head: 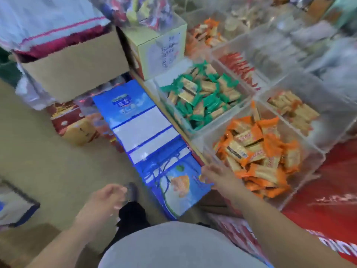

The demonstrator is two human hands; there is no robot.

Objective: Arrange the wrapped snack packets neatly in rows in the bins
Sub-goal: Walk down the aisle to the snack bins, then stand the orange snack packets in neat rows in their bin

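Note:
Clear plastic bins stand on a shelf at the right. The nearest bin (311, 163) holds a loose heap of orange wrapped snack packets (257, 151). Behind it, another bin (160, 82) is full of green wrapped packets (204, 93), also jumbled. My right hand (218, 176) rests at the near left corner of the orange bin, fingers spread, holding nothing. My left hand (104, 200) hangs over the floor, loosely curled and empty. The picture is blurred by motion.
More bins at the back right hold tan packets (293, 111) and red packets (239, 68). Blue gift boxes (143, 128) stand in a row on the floor beside the shelf. A cardboard box (73, 70) and a pale green carton (160, 45) sit above them.

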